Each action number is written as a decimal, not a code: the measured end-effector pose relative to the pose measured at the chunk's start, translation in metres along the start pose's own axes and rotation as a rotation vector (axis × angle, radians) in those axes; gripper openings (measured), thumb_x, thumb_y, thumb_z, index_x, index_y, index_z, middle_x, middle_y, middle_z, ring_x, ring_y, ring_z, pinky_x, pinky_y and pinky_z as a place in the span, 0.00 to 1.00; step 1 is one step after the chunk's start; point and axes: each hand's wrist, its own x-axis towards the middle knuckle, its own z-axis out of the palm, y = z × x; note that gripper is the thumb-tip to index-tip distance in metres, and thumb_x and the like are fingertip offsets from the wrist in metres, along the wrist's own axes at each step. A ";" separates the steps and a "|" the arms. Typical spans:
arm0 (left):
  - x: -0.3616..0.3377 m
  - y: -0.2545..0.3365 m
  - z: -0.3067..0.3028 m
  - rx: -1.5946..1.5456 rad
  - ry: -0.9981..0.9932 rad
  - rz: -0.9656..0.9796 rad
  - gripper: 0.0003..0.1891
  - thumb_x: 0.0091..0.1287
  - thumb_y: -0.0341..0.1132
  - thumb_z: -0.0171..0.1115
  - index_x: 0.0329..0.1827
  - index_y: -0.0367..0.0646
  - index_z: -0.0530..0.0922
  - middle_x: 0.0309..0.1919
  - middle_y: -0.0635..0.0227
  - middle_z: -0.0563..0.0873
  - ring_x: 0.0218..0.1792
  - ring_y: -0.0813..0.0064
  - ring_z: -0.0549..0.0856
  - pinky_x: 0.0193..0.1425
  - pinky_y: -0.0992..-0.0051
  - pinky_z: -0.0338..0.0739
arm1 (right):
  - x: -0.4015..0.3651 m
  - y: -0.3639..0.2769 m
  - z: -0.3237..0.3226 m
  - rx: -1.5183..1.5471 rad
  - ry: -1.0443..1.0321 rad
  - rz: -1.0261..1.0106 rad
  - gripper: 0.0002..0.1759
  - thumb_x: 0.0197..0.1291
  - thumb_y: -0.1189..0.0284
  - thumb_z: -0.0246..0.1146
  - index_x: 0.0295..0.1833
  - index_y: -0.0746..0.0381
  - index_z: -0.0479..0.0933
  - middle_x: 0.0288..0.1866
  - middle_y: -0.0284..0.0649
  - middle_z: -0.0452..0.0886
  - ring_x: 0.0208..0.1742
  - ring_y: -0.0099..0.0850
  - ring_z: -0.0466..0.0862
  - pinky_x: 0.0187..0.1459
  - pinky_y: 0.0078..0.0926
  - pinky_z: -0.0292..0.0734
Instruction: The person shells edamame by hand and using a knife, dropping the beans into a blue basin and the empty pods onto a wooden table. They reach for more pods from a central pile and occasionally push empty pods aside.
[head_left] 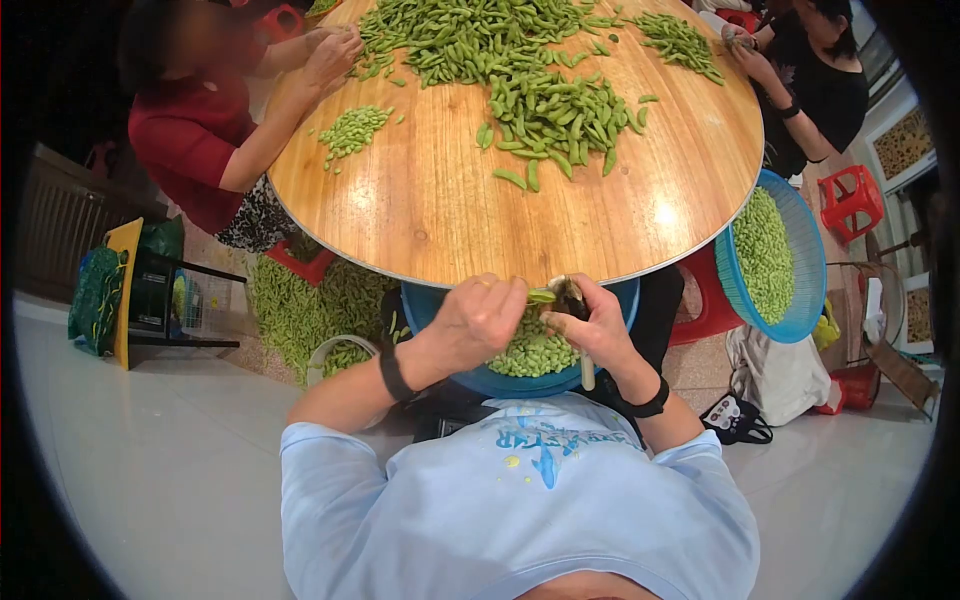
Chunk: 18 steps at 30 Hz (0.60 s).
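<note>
Over a blue basin [460,385] in my lap, both hands meet at the table's near edge. My left hand [482,322] pinches a green bean pod [541,296], its fingers closed. Right beside it, my right hand [600,325] is closed around a tool with a pale handle [587,374] that sticks out below the palm. A dark part shows near the thumb and forefinger; I cannot tell the tool's exact kind. Shelled green beans [530,352] lie in the basin under the hands.
Pods [560,115] are heaped on the round wooden table [420,210], with a small pile of shelled beans [355,130] at left. Two people sit across it. A blue basket [815,270] of beans stands at right, more pods [290,310] on the floor at left.
</note>
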 end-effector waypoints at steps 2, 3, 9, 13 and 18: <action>-0.007 -0.006 -0.014 -0.008 0.034 -0.101 0.11 0.49 0.24 0.58 0.37 0.32 0.75 0.20 0.63 0.72 0.23 0.64 0.76 0.28 0.69 0.71 | -0.003 0.000 -0.006 -0.068 0.006 -0.060 0.09 0.59 0.78 0.62 0.45 0.67 0.73 0.35 0.36 0.79 0.30 0.22 0.80 0.33 0.20 0.74; -0.015 -0.007 -0.024 0.026 0.032 -0.159 0.09 0.49 0.25 0.58 0.35 0.35 0.74 0.20 0.63 0.72 0.23 0.64 0.76 0.29 0.69 0.72 | -0.006 -0.008 -0.007 -0.016 0.016 0.016 0.08 0.60 0.78 0.61 0.44 0.67 0.73 0.34 0.36 0.79 0.29 0.21 0.80 0.31 0.20 0.73; -0.050 -0.025 -0.092 0.366 -0.529 -0.436 0.12 0.48 0.23 0.59 0.38 0.37 0.76 0.30 0.59 0.78 0.38 0.58 0.79 0.40 0.63 0.75 | -0.011 -0.013 -0.011 0.573 0.060 0.231 0.10 0.70 0.69 0.51 0.45 0.65 0.70 0.27 0.40 0.75 0.19 0.22 0.73 0.14 0.18 0.62; -0.011 -0.049 -0.066 0.020 -0.298 -0.284 0.14 0.48 0.20 0.57 0.40 0.38 0.76 0.34 0.56 0.77 0.42 0.54 0.78 0.44 0.62 0.76 | -0.020 0.003 0.007 0.723 -0.049 0.410 0.10 0.70 0.69 0.52 0.45 0.65 0.70 0.27 0.40 0.74 0.18 0.23 0.71 0.14 0.17 0.60; 0.059 -0.097 0.013 -0.071 -0.061 -0.173 0.12 0.50 0.19 0.56 0.39 0.36 0.74 0.34 0.54 0.77 0.40 0.51 0.78 0.45 0.61 0.76 | -0.027 0.001 0.015 0.775 -0.033 0.423 0.10 0.70 0.70 0.49 0.47 0.65 0.70 0.26 0.37 0.71 0.18 0.22 0.68 0.16 0.17 0.59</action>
